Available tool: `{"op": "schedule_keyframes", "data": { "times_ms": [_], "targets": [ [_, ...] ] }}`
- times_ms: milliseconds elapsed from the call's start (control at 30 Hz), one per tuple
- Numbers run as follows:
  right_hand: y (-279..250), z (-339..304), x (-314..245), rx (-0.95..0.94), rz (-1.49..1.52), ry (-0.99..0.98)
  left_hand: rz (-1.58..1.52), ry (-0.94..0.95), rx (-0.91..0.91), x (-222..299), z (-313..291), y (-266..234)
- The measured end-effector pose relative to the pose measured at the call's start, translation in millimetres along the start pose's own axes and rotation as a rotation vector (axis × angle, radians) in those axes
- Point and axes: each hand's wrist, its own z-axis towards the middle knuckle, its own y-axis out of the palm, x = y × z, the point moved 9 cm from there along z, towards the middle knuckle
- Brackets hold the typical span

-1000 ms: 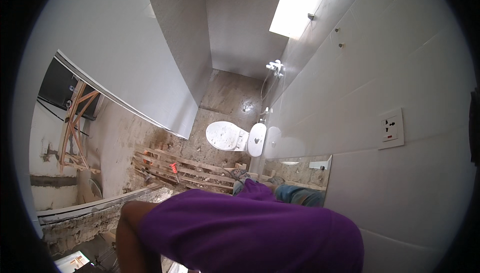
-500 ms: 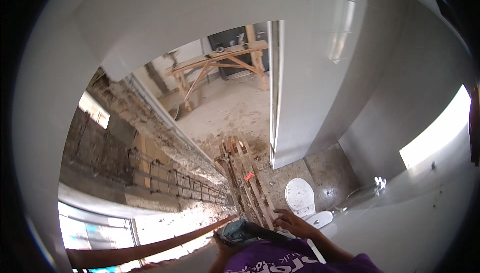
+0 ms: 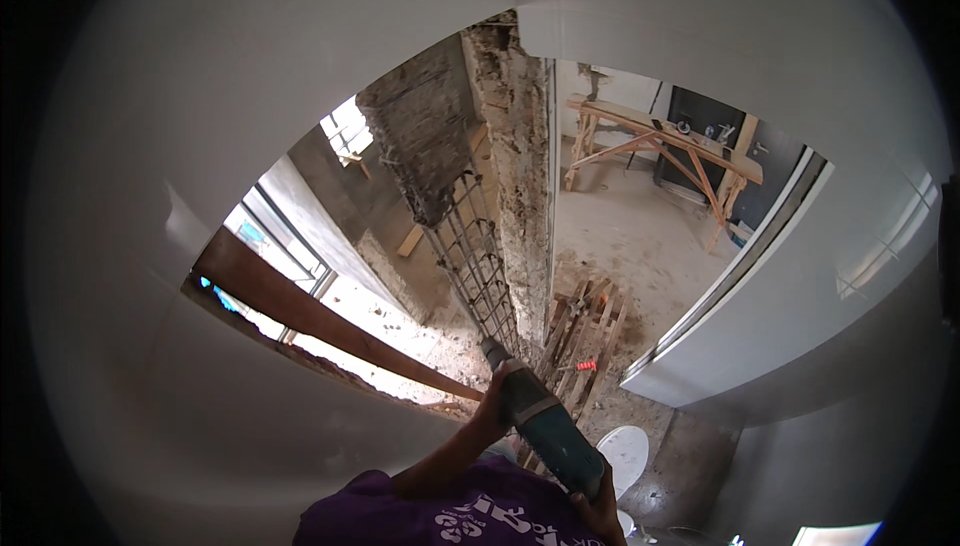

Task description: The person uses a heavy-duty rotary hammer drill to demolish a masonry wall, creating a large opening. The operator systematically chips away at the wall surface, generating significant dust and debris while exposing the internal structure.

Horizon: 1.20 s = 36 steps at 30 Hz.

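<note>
A teal and dark demolition hammer [image 3: 556,434] lies slantwise across the space in front of my body, its narrow nose pointing up and left. My left hand [image 3: 494,408] is wrapped round the front part, just behind the nose. At the rear end, my right hand [image 3: 598,502] is closed on the tool, partly hidden behind its body. Beyond the nose stands a cage of bare steel bars [image 3: 478,261] below a broken concrete column [image 3: 420,136]. Whether a bit touches the bars cannot be made out.
A wooden plank [image 3: 330,321] slants across the opening at left. Wooden pallet slats [image 3: 590,321] with a red object [image 3: 586,366] lie on the debris-strewn floor. A white toilet [image 3: 624,456] stands close on the right. Farther off is a wooden trestle bench [image 3: 665,131].
My view has turned left toward the broken column. The demolition hammer has come up and out from my body. My right hand, apart from it with fingers spread before, now grips its rear.
</note>
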Motion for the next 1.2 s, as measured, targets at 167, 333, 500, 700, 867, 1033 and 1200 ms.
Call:
{"op": "schedule_keyframes", "data": {
  "times_ms": [167,333,500,700,867,1033,1200],
  "targets": [
    [10,-6,18,-0.106,0.216,-0.039,0.102,0.136,-0.147,45,-15,58],
    [13,0,7,-0.113,0.284,-0.086,0.205,0.189,-0.168,68,-17,78],
    [22,20,-42,-0.071,0.323,-0.163,0.226,0.224,-0.150,83,-21,82],
    [34,40,-73,-0.004,0.270,-0.113,0.207,0.224,-0.091,99,-14,60],
    [40,41,-80,-0.012,0.333,-0.173,0.216,0.234,-0.075,106,-18,67],
    [37,42,-82,-0.018,0.203,-0.221,0.159,0.220,-0.071,109,-24,75],
    [38,49,-100,-0.012,0.199,-0.248,0.167,0.229,-0.057,118,-20,78]
  ]
}}
